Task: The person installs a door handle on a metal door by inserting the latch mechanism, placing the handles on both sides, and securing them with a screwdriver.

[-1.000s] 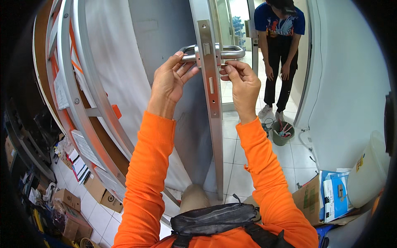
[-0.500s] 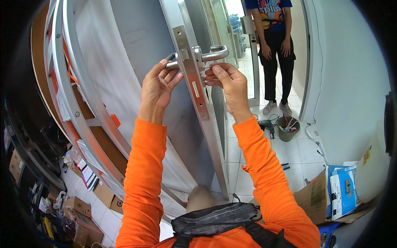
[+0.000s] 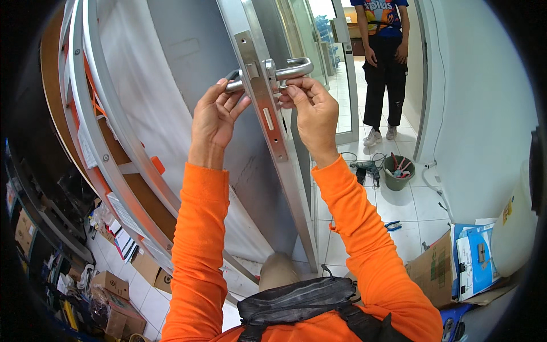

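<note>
A grey door (image 3: 196, 51) with a metal edge stands ajar in front of me, a lock plate (image 3: 263, 105) set in that edge. My left hand (image 3: 215, 122) grips the lever handle (image 3: 235, 86) on the door's left face, thumb and fingertips around it, other fingers loosely spread. On the right side, another silver lever handle (image 3: 297, 69) sticks out. Just below it my right hand (image 3: 314, 117) is pinched on a small thin metal piece (image 3: 283, 88) close against the lock; the fingers mostly hide it, so its kind is unclear.
A person (image 3: 387, 62) stands beyond the doorway. On the tiled floor are a green bucket of tools (image 3: 397, 181), a power drill (image 3: 367, 170) and blue-handled pliers (image 3: 393, 226). A ladder (image 3: 105, 137) leans at left; cardboard boxes (image 3: 434, 268) flank me.
My right hand has moved slightly closer to the lock, its pinch kept. My left hand stays on the handle. The person beyond has shifted in the picture and one arm hangs differently.
</note>
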